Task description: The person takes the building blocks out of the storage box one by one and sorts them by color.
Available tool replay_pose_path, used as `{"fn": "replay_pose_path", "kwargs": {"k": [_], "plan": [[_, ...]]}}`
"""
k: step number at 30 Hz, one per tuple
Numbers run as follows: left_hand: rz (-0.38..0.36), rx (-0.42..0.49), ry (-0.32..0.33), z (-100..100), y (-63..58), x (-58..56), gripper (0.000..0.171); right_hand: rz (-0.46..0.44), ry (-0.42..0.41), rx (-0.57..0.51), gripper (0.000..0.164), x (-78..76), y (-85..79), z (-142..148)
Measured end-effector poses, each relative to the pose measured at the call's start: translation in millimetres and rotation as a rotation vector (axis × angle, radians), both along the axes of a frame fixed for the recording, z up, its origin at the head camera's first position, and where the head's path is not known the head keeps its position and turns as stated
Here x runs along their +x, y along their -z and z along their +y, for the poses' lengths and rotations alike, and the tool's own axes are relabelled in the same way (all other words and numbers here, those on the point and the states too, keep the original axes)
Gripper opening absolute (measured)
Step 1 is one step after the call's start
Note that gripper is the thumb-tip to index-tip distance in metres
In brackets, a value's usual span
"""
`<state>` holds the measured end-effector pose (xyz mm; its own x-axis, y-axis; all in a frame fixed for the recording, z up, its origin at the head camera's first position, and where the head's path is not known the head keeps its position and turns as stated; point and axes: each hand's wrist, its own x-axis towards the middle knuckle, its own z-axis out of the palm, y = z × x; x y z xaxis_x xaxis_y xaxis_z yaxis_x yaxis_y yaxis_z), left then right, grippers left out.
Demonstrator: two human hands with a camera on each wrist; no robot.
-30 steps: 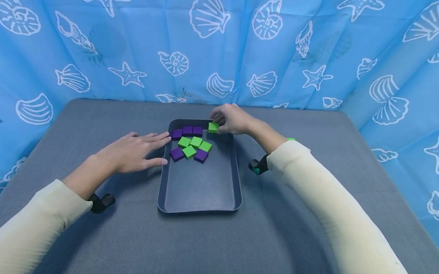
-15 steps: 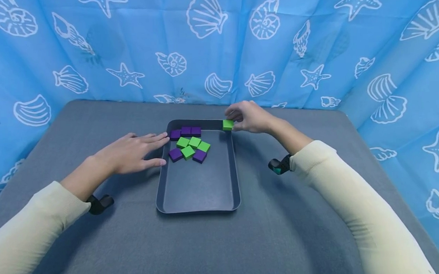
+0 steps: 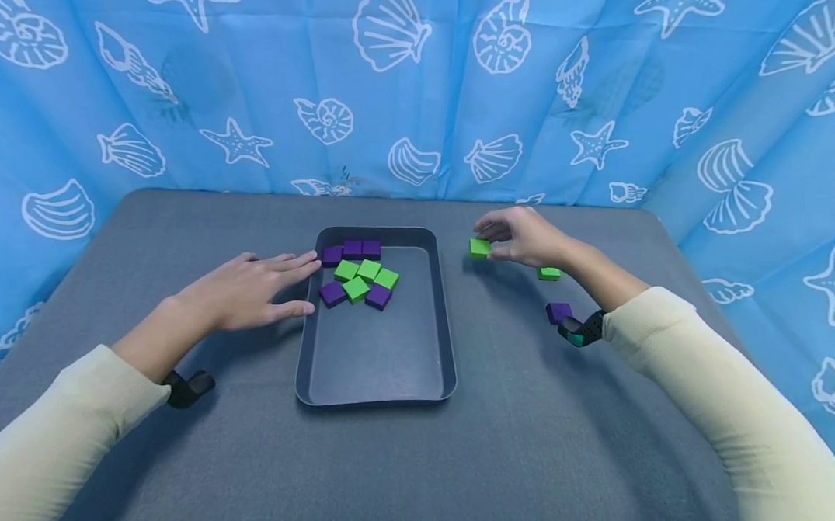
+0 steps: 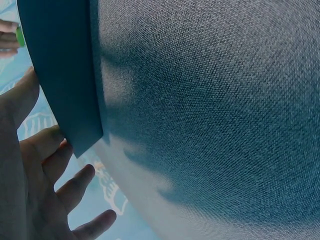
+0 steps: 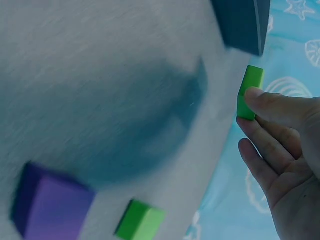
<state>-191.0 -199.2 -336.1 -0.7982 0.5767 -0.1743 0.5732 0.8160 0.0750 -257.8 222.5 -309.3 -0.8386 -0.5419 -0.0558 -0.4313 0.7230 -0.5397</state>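
- While the thumb and fingers of the right hand (image 3: 525,239) are clamped on a green block (image 3: 480,248), at 2 o'clock from the middle of the tray (image 3: 380,363) (12 being its far wall), the fingertips hide part of that block.
- Between 9 and 10, the left hand (image 3: 247,293) has straight fingers, spread apart, tips at the rim; the left wrist view cuts off its palm.
- By the right wrist lie two loose blocks: a second green block (image 3: 549,273) just short of 3, its far edge seemingly covered by the hand, and a purple block (image 3: 558,313) at 3, partly behind a black mount (image 3: 580,331). Both run off the right wrist view.
- Inside the tray sit nine: four greens (image 3: 356,289) from 11 to 1; five purples (image 3: 333,294), three along the far wall, one at 10, one near 12.
- Counted overall: six green, six purple.
- Two sleeves (image 3: 732,410) and the grey table (image 3: 399,471) are cut off below, the blue curtain (image 3: 444,73) above at 12.
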Motion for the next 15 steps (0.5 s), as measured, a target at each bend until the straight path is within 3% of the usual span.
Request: {"fn": "replay_pose_path", "kwargs": {"k": [15], "plan": [[0.005, 0.0, 0.006, -1, 1.1, -0.6, 0.076, -0.021, 0.031, -0.027, 0.046, 11.0, 18.8, 50]]}}
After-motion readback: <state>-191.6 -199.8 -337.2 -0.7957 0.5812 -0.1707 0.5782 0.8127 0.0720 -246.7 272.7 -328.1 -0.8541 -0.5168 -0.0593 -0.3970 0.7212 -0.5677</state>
